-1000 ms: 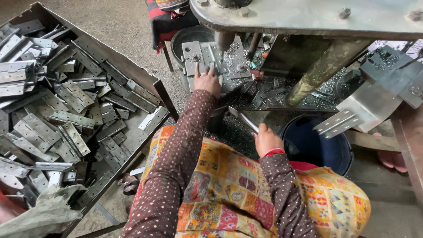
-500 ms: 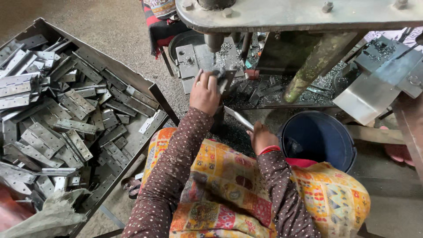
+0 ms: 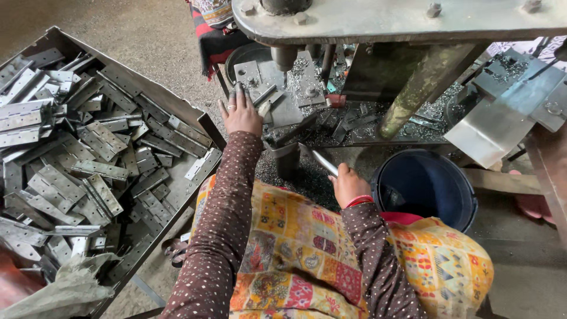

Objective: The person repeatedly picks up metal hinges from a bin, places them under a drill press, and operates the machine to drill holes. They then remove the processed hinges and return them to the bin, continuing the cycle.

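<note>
Left hand [image 3: 241, 115] shifted left off die, fingers spread flat | hinge plate [image 3: 267, 101] just right, long axis diagonal | right hand [image 3: 348, 184] clenched on lever [image 3: 322, 159]

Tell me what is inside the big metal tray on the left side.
The tray holds a heap of flat grey metal hinges, stacked over each other. A crumpled grey cloth covers its near corner. The tray bottom is hidden under the hinges.
</note>
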